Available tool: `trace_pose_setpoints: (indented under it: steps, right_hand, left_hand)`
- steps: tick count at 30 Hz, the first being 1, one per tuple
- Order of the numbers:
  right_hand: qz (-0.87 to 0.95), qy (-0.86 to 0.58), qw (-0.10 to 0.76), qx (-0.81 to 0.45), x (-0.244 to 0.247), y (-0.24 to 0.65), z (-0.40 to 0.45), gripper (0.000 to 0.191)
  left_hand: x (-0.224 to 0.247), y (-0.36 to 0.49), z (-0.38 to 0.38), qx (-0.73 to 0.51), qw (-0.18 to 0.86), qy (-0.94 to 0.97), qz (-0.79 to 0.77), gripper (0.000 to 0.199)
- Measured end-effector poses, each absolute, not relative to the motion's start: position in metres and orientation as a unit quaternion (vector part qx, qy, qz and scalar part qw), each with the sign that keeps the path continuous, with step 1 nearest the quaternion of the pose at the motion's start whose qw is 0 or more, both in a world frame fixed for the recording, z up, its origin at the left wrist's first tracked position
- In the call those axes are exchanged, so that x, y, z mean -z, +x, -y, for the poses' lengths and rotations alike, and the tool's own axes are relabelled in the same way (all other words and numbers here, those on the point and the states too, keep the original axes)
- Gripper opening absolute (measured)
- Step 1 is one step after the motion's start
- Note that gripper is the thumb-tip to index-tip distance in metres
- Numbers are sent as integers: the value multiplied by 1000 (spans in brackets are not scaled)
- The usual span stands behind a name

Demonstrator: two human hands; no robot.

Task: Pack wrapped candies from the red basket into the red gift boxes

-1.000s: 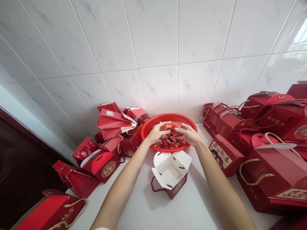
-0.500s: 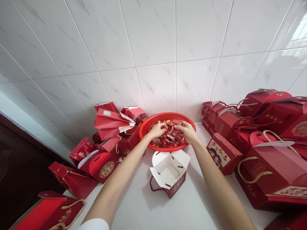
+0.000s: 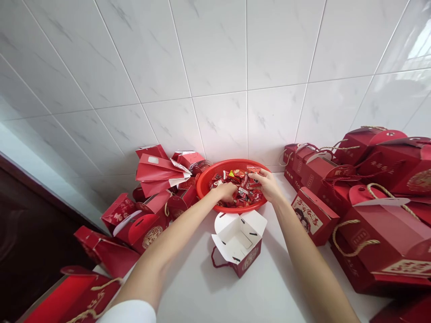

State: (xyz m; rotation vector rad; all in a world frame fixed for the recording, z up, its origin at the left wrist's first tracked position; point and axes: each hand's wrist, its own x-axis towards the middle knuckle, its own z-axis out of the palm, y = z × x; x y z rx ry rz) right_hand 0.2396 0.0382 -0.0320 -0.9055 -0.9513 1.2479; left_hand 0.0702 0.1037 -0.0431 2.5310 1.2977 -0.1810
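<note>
Both hands are over a red plastic basket (image 3: pixel 206 197) of red-wrapped candies (image 3: pixel 243 185). My left hand (image 3: pixel 228 193) reaches down among the candies, its fingers curled and their tips hidden. My right hand (image 3: pixel 266 183) is at the basket's right side with thumb and fingers closed round a red-wrapped candy (image 3: pixel 254 170). In front of the basket stands an open red box (image 3: pixel 249 259) with white inner flaps spread and a dark red cord handle at its left. Its inside shows no contents.
Closed red gift boxes with rope handles (image 3: pixel 387 224) crowd the right side. More red boxes (image 3: pixel 144 224) and folded red cartons (image 3: pixel 160 172) lie at the left. Behind the white table (image 3: pixel 215 300) rises a tiled wall.
My left hand has moved right and down, deeper into the candies. My right hand has shifted slightly right, and a candy now shows at its fingers. The open box stays in place.
</note>
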Motion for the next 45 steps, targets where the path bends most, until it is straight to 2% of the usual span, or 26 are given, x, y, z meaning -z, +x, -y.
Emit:
trace_pose_setpoints:
  steps: [2,5,6,11,14,17,19,22,24,28,32,35,39,45]
  right_hand:
    - [425,-394,619,-530,24,244,-33,39]
    - [453,-391,619,-509,11,252,-24,41]
    - [466,-387,618,-501,7,254,-20,41]
    - [537,-371,593,-472,-9,256,-2,40]
    - [602,-342,546,-472,-16,253,10,39]
    - [702,-319,453,-448,-23,249,22,32]
    - [771,-327,356,-413,-25,246,29,24]
    - [845,-345,184,-365,-25,240,34,20]
    - [865,-357,118,-333,-24,236,35,18]
    - [870,-386,111,-286,-23,231,35,16]
    - [872,-387,80,-289,-23,229,36,17]
    - [867,-384,56,-312,-21,226,36,26]
    - [862,-423,93,-263,-20,225,38,36]
    - [800,-549,26,-240,-24,238,44,27]
  left_hand:
    - [30,63,-97,25,153,879,-450,17]
    - [7,47,-79,-46,191,879,-435,29]
    - [0,41,-69,-71,234,875,-417,30]
    - [-27,21,-16,-2,352,867,-352,46]
    - [-33,15,6,16,361,863,-353,50]
    - [-36,9,19,13,315,868,-384,38]
    - [-37,5,24,21,288,863,-414,34]
    - [-37,1,32,51,289,851,-436,35]
    - [-35,-1,35,62,298,844,-441,37]
    - [-30,-6,36,85,296,842,-443,43]
    - [-26,-11,32,98,299,849,-424,49]
    - [-23,-13,30,106,294,850,-425,49]
    - [-21,-14,29,106,303,843,-431,50]
    - [-21,-11,29,111,280,855,-422,59]
